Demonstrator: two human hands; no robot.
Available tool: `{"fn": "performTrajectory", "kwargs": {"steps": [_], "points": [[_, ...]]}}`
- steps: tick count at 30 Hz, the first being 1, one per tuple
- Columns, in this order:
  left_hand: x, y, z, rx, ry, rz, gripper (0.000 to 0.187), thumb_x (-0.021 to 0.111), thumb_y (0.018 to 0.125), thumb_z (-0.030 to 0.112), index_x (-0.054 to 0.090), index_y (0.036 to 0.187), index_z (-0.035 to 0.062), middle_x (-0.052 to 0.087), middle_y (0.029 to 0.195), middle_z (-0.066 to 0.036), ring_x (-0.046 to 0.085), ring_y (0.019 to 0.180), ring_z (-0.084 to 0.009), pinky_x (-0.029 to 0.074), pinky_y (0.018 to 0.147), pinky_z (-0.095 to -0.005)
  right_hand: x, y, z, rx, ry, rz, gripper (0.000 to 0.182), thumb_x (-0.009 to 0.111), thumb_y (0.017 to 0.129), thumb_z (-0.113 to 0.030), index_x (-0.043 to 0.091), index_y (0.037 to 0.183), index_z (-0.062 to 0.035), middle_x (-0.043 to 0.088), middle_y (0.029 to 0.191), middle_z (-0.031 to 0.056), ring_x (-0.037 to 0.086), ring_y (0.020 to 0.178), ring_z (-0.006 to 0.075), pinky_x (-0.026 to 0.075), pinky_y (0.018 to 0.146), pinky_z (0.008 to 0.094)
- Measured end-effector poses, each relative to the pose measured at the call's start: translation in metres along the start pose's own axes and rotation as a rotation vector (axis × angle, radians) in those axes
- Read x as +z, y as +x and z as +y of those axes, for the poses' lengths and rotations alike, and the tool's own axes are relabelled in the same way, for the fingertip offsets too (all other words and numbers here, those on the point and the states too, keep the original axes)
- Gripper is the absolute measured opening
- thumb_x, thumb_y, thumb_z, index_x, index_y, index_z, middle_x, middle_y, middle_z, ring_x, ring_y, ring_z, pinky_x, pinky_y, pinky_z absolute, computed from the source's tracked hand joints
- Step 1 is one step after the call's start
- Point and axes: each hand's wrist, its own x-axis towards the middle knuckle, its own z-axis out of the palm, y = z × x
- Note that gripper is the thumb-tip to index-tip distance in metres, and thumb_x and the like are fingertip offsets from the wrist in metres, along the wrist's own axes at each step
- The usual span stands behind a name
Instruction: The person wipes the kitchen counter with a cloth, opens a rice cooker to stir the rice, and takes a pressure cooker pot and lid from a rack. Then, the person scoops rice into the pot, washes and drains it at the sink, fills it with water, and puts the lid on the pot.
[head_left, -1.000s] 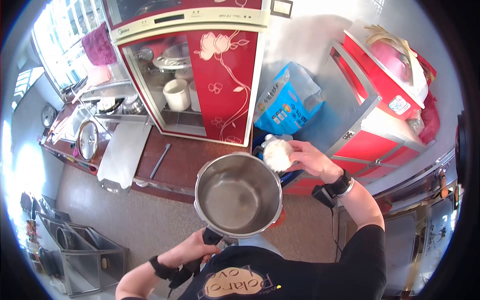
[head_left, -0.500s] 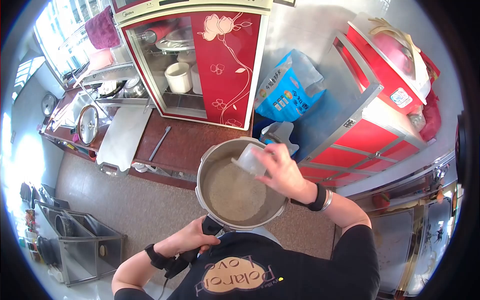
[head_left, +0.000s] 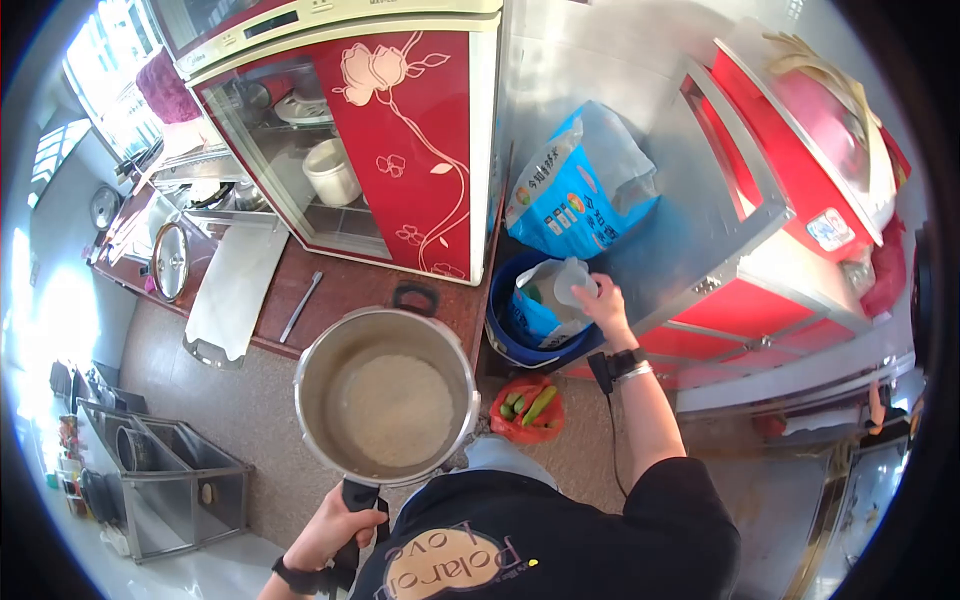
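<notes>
Head view, pot: we see the deep, round metal pot (head_left: 322, 395) toward half past seven from the view's middle; we judge it rigid, smooth and fairly heavy.
Long handle: our left hand (head_left: 335, 525) is wrapped round this black grip (head_left: 360, 495), near half past six on the pot; we judge the short handle (head_left: 415, 297), toward half past twelve, a good second hold.
Grain: pale grain (head_left: 398, 410) covers the pot's floor, fine and loose, likely to slide if tilted.
Cup: our right hand (head_left: 603, 303) grasps the translucent cup (head_left: 572, 280), at two o'clock from the pot; we judge it light, slightly flexible, best held by its wall. Its contents we cannot tell.
Bucket: the round blue bucket (head_left: 497, 325) surrounds a soft, crinkled plastic bag (head_left: 535, 318), the cup at its mouth.
</notes>
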Motion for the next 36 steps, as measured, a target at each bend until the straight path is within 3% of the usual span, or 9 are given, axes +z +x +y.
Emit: {"fn": "performTrajectory", "kwargs": {"steps": [3,6,9,12,16,20,22,28,36], "points": [[0.008,-0.008,-0.005,-0.015,-0.119,0.143,0.029,0.064,0.076,-0.004,0.047,0.099,-0.001,0.048,0.056,-0.001,0.047,0.044,-0.0097,0.038,0.042,-0.0238,0.032,0.013,0.013,-0.087,-0.271,0.092,0.068,0.075,0.072,-0.042,0.052,0.122,-0.0029,0.054,0.112,0.0278,0.053,0.105,0.0439,0.045,0.091,0.0469],[0.016,-0.021,-0.011,-0.022,-0.174,0.264,0.026,0.065,0.075,-0.004,0.047,0.093,-0.0009,0.047,0.055,-0.002,0.047,0.043,-0.0109,0.038,0.042,-0.026,0.056,0.035,0.029,0.009,-0.337,0.065,0.064,0.074,0.074,-0.038,0.053,0.121,-0.0014,0.053,0.113,0.0273,0.052,0.107,0.0422,0.045,0.091,0.0455],[0.022,-0.036,-0.025,0.017,-0.37,0.403,0.021,0.06,0.073,-0.008,0.045,0.083,0.0028,0.043,0.054,-0.002,0.042,0.041,-0.0105,0.034,0.039,-0.0249,0.047,0.044,0.021,-0.276,-0.381,0.207,0.038,0.069,0.079,-0.024,0.059,0.108,-0.0016,0.062,0.104,0.0192,0.058,0.101,0.0356,0.047,0.086,0.0429],[0.013,-0.052,-0.04,0.043,-0.419,0.466,0.022,0.064,0.074,-0.002,0.046,0.086,0.0011,0.048,0.054,-0.003,0.046,0.043,-0.0116,0.039,0.042,-0.0266,0.03,0.026,-0.038,-0.256,-0.011,-0.075,0.008,0.066,0.079,-0.01,0.062,0.079,-0.0032,0.063,0.067,0.0085,0.062,0.06,0.0188,0.049,0.057,0.0311],[0.005,-0.063,-0.043,0.131,-0.537,0.597,0.028,0.063,0.074,-0.002,0.047,0.097,0.0005,0.045,0.054,-0.001,0.044,0.042,-0.0109,0.036,0.04,-0.0259,0.011,-0.057,-0.175,-0.343,0.114,-0.787,0.002,0.062,0.081,0.0,0.062,0.079,-0.0003,0.059,0.065,0.0025,0.057,0.063,0.0054,0.044,0.056,0.0208],[-0.026,-0.069,-0.073,0.251,-0.521,0.683,0.043,0.065,0.075,-0.001,0.044,0.113,-0.0014,0.048,0.058,-0.001,0.047,0.044,-0.0104,0.038,0.041,-0.0254,0.042,-0.148,-0.277,-0.491,0.454,-1.047,0.005,0.065,0.076,0.004,0.063,0.078,0.0,0.061,0.073,0.0044,0.059,0.066,0.0089,0.045,0.059,0.0218],[-0.047,-0.07,-0.091,0.295,-0.459,0.69,0.055,0.066,0.075,-0.001,0.038,0.123,-0.0013,0.05,0.062,-0.002,0.049,0.045,-0.0098,0.04,0.042,-0.0247,0.068,-0.196,-0.332,-0.984,0.492,-0.879,0.011,0.068,0.074,0.005,0.063,0.082,-0.001,0.06,0.075,0.0078,0.061,0.065,0.0211,0.048,0.06,0.0258],[-0.13,-0.106,-0.179,0.382,-0.485,0.721,0.073,0.069,0.075,0.002,0.028,0.133,-0.006,0.055,0.066,-0.002,0.051,0.044,-0.0089,0.042,0.041,-0.0226,0.218,-0.345,-0.452,-1.806,0.59,-0.615,0.021,0.064,0.073,-0.002,0.062,0.093,-0.0007,0.06,0.087,0.0111,0.062,0.074,0.0246,0.053,0.07,0.034],[-0.253,-0.188,-0.232,0.307,-0.586,0.771,0.056,0.069,0.075,0.001,0.034,0.118,-0.0055,0.053,0.062,-0.004,0.051,0.044,-0.0119,0.042,0.042,-0.0262,0.363,-0.473,-0.548,-1.787,0.29,-0.862,0.02,0.066,0.07,-0.008,0.063,0.09,-0.0037,0.061,0.084,0.0091,0.063,0.084,0.0245,0.051,0.075,0.0344]]}}
